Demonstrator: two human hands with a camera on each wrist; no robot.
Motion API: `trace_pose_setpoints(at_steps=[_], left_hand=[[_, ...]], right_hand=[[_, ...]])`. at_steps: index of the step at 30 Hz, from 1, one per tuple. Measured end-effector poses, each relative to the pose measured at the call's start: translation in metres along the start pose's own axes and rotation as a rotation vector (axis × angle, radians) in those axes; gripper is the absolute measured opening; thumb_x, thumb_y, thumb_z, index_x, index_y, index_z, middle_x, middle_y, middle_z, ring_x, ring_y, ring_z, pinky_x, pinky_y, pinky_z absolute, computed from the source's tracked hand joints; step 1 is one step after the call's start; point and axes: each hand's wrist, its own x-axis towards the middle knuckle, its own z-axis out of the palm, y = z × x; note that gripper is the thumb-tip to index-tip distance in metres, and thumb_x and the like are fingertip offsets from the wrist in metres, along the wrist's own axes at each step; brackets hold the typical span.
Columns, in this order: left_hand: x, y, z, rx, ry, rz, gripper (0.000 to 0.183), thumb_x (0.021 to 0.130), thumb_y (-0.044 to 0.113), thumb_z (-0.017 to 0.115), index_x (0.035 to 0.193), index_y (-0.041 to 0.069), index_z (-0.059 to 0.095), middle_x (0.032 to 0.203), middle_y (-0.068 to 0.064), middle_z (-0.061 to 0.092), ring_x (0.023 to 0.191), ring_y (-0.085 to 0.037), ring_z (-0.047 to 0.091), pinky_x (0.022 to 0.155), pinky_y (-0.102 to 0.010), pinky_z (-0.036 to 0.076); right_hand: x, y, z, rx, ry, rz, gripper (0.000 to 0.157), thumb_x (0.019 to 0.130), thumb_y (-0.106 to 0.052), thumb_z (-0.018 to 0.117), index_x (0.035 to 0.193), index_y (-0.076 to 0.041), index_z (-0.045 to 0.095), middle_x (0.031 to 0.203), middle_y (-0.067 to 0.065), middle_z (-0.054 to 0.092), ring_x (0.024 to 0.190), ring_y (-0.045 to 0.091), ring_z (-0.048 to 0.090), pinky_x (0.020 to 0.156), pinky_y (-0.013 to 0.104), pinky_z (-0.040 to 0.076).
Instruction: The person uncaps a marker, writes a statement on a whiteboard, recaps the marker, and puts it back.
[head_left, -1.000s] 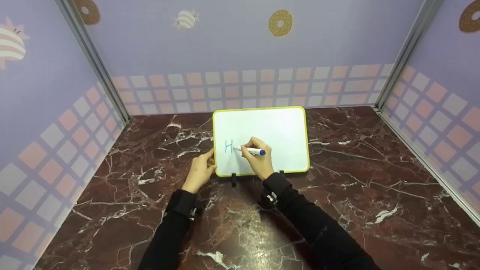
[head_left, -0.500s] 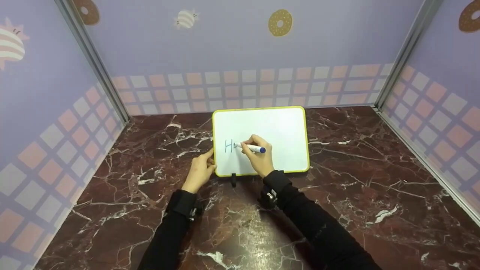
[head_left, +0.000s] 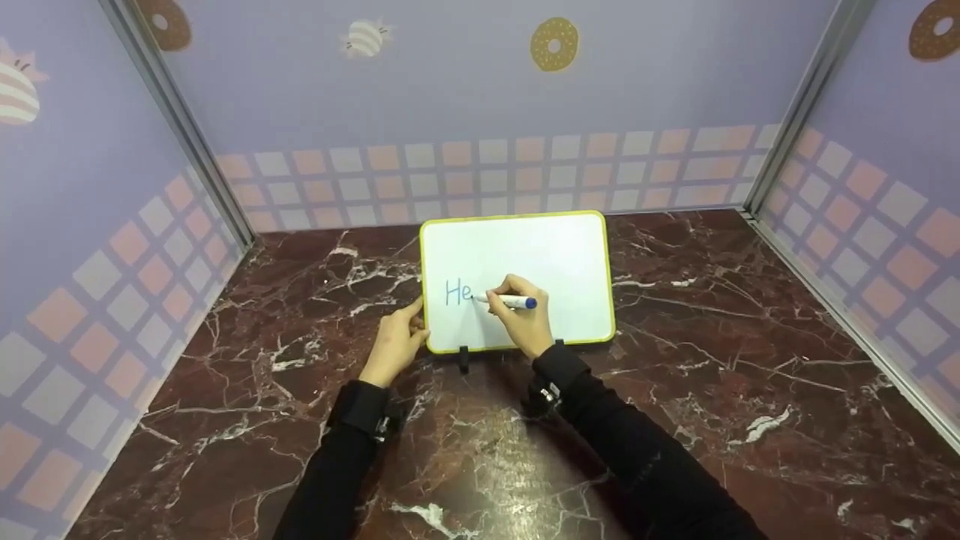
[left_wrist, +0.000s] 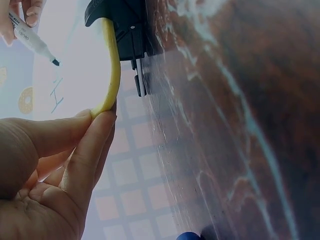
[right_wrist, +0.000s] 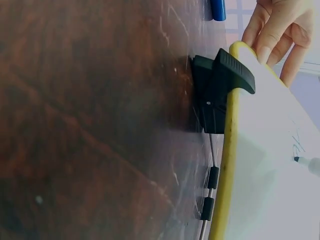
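Observation:
A whiteboard [head_left: 555, 255] with a yellow frame leans on a black stand [head_left: 463, 360] whose feet hook its lower edge. At the board's lower left edge my left hand [head_left: 394, 341] pinches the frame between thumb and fingers, as the left wrist view shows. My right hand [head_left: 525, 311] grips a white marker [head_left: 511, 301] with a blue end. Its dark tip [left_wrist: 56, 62] is at the board surface, just right of the blue letters "He" [head_left: 458, 292]. In the right wrist view the tip [right_wrist: 297, 159] meets the end of the lettering.
The board stands on a dark red marbled table [head_left: 712, 360]. Purple walls with pink and white checks [head_left: 495, 176] close the back and both sides. A blue object [right_wrist: 218, 9] lies partly in view behind the board in the right wrist view.
An "e" has appeared after the "H" on the board. The right hand has shifted slightly right with the marker. The left hand keeps its hold on the frame.

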Motion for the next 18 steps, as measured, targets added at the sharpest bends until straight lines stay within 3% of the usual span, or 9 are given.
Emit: trace_pose_setpoints(at_steps=[10, 18], left_hand=[[-0.005, 0.001, -0.003, -0.004, 0.038, 0.061, 0.058, 0.087, -0.01, 0.066, 0.142, -0.005, 0.049, 0.096, -0.025, 0.07, 0.085, -0.034, 0.07, 0.069, -0.038, 0.055], [-0.002, -0.001, -0.001, -0.017, 0.012, 0.029, 0.059, 0.088, -0.008, 0.066, 0.144, -0.001, 0.048, 0.101, -0.026, 0.072, 0.087, -0.034, 0.071, 0.074, -0.041, 0.055]], right_hand=[[0.01, 0.004, -0.003, -0.009, 0.066, -0.018, 0.008, 0.089, 0.008, 0.066, 0.082, 0.012, 0.063, 0.083, 0.026, 0.068, 0.07, 0.038, 0.068, 0.062, 0.015, 0.049], [0.014, 0.007, -0.002, -0.025, 0.064, 0.018, 0.009, 0.088, 0.006, 0.068, 0.083, 0.012, 0.064, 0.084, 0.025, 0.069, 0.072, 0.035, 0.07, 0.064, 0.014, 0.05]])
